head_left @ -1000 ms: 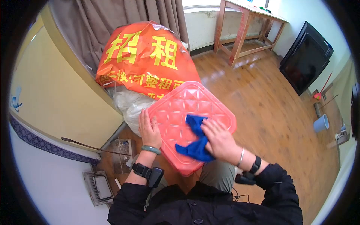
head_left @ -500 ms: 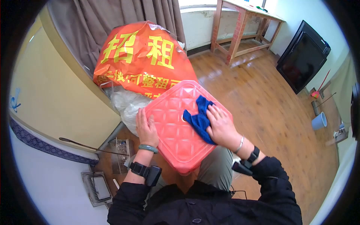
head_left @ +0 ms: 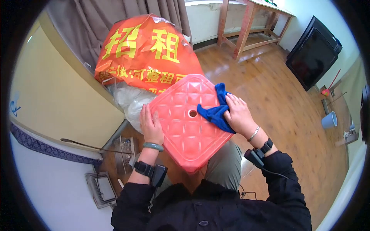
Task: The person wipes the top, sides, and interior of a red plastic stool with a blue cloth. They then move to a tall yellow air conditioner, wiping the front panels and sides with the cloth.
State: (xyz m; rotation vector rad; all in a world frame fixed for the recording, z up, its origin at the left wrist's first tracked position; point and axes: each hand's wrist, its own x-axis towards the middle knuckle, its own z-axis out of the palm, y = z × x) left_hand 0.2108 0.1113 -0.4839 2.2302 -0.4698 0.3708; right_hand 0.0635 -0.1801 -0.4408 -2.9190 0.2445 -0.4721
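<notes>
A pinkish-red plastic stool (head_left: 181,134) with a square, quilted-pattern top and a round hole in its middle sits in front of me, one corner toward my body. My left hand (head_left: 151,127) grips its left edge, thumb on the top and fingers along the rim. On the right part of the top lies a crumpled blue cloth (head_left: 216,114). My right hand (head_left: 239,114) presses and holds this cloth at the stool's right edge; part of the cloth is under the palm, out of sight.
A big orange-red bag (head_left: 148,50) with yellow characters stands beyond the stool, with clear plastic (head_left: 133,102) below it. A wooden table (head_left: 246,29), a black flat panel (head_left: 314,52) and a blue bucket (head_left: 329,120) are farther off on the wooden floor.
My right hand has slid the blue cloth to the right, toward the stool's right edge, uncovering the central hole. My left hand stays at the left edge.
</notes>
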